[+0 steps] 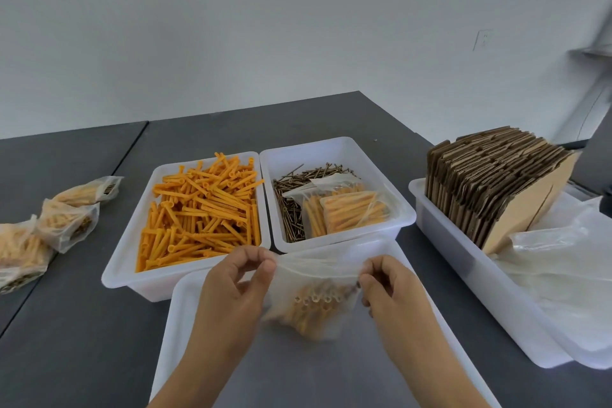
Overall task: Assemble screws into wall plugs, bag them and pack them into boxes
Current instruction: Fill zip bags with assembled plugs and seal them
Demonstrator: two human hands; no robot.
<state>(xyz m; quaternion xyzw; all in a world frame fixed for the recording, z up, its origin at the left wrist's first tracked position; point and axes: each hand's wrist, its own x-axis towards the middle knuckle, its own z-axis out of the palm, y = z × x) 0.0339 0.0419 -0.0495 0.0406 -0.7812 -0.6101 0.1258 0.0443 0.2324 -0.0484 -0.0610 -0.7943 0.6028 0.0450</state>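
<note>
A clear plastic bag (314, 301) holding several orange wall plugs hangs between my hands over a white tray (185, 311) in front of me. My left hand (235, 288) pinches the bag's top left edge. My right hand (387, 285) pinches its top right edge. Behind, one white bin (122, 262) is full of loose orange wall plugs (202, 212). The bin (331, 149) beside it holds brown screws (291, 195) and two filled bags (347, 209).
Three filled bags (66, 222) lie on the grey table at the left. At the right, a long white bin (463, 262) holds a row of flat cardboard boxes (490, 175) and empty plastic bags (556, 262). A white wall stands behind the table.
</note>
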